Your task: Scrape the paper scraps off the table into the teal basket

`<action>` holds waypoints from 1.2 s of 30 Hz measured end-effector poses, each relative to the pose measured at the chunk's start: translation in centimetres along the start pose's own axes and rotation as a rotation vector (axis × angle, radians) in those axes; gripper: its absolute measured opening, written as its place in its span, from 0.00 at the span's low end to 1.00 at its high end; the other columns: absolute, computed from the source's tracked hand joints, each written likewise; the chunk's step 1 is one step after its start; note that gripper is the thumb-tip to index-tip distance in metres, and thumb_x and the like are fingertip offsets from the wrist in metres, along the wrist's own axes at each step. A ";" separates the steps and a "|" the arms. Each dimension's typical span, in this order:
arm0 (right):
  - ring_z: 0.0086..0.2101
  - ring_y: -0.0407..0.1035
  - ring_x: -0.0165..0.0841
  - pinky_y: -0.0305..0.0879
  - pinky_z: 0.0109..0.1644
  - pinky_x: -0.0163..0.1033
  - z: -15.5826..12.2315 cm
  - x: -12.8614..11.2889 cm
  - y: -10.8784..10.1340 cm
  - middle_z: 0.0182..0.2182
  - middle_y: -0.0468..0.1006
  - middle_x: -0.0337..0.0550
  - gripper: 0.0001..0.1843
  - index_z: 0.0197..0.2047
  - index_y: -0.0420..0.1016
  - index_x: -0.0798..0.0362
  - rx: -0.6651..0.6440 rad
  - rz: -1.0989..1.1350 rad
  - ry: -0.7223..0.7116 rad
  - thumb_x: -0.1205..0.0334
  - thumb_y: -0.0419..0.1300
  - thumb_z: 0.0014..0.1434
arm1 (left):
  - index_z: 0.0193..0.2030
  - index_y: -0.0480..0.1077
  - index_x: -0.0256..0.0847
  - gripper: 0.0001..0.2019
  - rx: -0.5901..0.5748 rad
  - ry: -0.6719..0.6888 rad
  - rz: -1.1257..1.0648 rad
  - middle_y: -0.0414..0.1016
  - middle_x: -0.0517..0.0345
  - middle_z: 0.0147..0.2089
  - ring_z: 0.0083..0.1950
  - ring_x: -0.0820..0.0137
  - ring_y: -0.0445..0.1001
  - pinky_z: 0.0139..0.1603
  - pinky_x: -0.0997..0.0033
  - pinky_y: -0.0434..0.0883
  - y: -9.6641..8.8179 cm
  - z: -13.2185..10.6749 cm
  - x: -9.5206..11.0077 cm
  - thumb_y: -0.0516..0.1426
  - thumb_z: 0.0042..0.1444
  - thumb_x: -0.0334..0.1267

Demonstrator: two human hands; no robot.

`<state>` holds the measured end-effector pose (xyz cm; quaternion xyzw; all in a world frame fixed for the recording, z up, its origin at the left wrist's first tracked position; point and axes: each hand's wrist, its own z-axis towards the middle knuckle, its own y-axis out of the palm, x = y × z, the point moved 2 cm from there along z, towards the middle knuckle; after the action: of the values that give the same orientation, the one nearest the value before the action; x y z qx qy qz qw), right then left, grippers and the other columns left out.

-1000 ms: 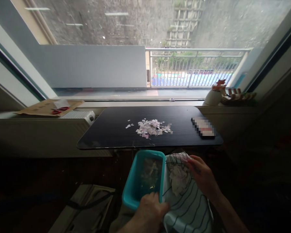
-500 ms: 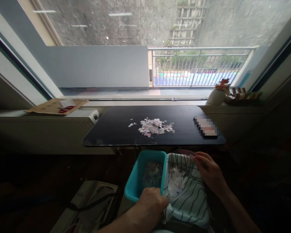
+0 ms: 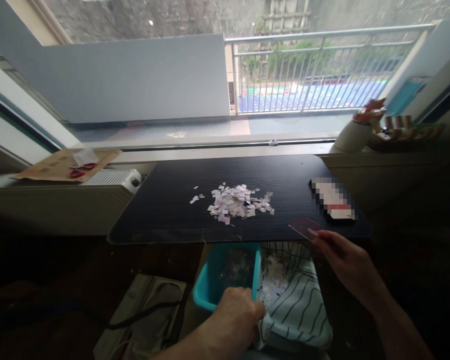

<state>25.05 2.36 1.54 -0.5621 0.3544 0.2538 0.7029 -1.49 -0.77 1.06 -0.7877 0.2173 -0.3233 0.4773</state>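
Note:
My right hand (image 3: 339, 250) pinches a thin, see-through pinkish plastic sheet with a curved edge (image 3: 304, 228), held at the front right edge of the black table (image 3: 165, 200). My left hand (image 3: 238, 312) is closed at the near rims of two bins, gripping the bunched edge of the striped liner (image 3: 298, 317). This white liner with dark wavy lines covers the right bin and holds paper scraps (image 3: 274, 280). Beside it stands a turquoise bin (image 3: 204, 285) with dim, unclear contents. A pile of small paper scraps (image 3: 236, 201) lies mid-table.
A blurred-out phone-shaped thing (image 3: 333, 199) rests on the table's right side. Red-handled scissors (image 3: 81, 170) and a brown paper envelope (image 3: 60, 165) lie at the left sill. A white pot (image 3: 352, 135) stands at the right sill. Below left is a pale box with a dark strap (image 3: 142, 315).
My right hand has lifted the plastic sheet from over the lined bin up to the table's edge. The view has tilted down and closer. My left hand keeps its grip on the liner.

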 end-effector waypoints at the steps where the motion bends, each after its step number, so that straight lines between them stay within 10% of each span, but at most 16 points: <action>1: 0.34 0.76 0.37 0.73 0.39 0.40 1.2 -0.3 0.2 0.37 0.81 0.46 0.16 0.46 0.75 0.51 0.012 0.001 -0.010 0.50 0.57 0.60 | 0.31 0.72 0.40 0.03 0.000 0.009 -0.005 0.75 0.55 0.33 0.34 0.63 0.73 0.32 0.71 0.67 -0.1 0.1 -0.4 0.58 0.51 0.30; 11: 0.33 0.72 0.33 0.67 0.36 0.37 10.1 -2.2 4.6 0.34 0.77 0.44 0.13 0.42 0.76 0.53 -0.072 -0.113 -0.287 0.57 0.53 0.63 | 0.24 0.67 0.41 0.18 0.059 0.090 0.076 0.65 0.58 0.22 0.21 0.70 0.65 0.20 0.75 0.54 3.0 1.0 -3.6 0.58 0.55 0.53; 18: 0.32 0.71 0.31 0.66 0.36 0.35 8.4 -4.3 6.5 0.34 0.76 0.42 0.12 0.40 0.76 0.52 -0.206 -0.034 -0.322 0.58 0.52 0.65 | 0.22 0.65 0.40 0.25 0.157 0.093 0.023 0.61 0.60 0.20 0.19 0.74 0.58 0.19 0.74 0.44 3.6 1.2 -4.1 0.55 0.56 0.60; 24: 0.30 0.70 0.32 0.65 0.36 0.36 7.7 -2.9 4.6 0.32 0.75 0.42 0.10 0.40 0.74 0.53 -0.067 -0.093 -0.240 0.59 0.53 0.64 | 0.22 0.63 0.39 0.25 0.236 0.144 -0.051 0.62 0.60 0.21 0.20 0.75 0.57 0.20 0.72 0.42 2.9 1.0 -4.4 0.50 0.61 0.58; 36: 0.31 0.71 0.32 0.64 0.36 0.36 7.7 -4.1 4.1 0.34 0.76 0.42 0.09 0.38 0.75 0.53 -0.128 -0.153 -0.207 0.61 0.53 0.63 | 0.24 0.66 0.42 0.16 0.144 0.128 -0.003 0.64 0.61 0.23 0.22 0.72 0.61 0.21 0.72 0.48 2.4 1.1 -4.4 0.59 0.54 0.51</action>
<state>21.01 10.98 3.17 -0.6020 0.2192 0.2783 0.7156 -3.85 1.70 -2.79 -0.7294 0.2223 -0.3886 0.5172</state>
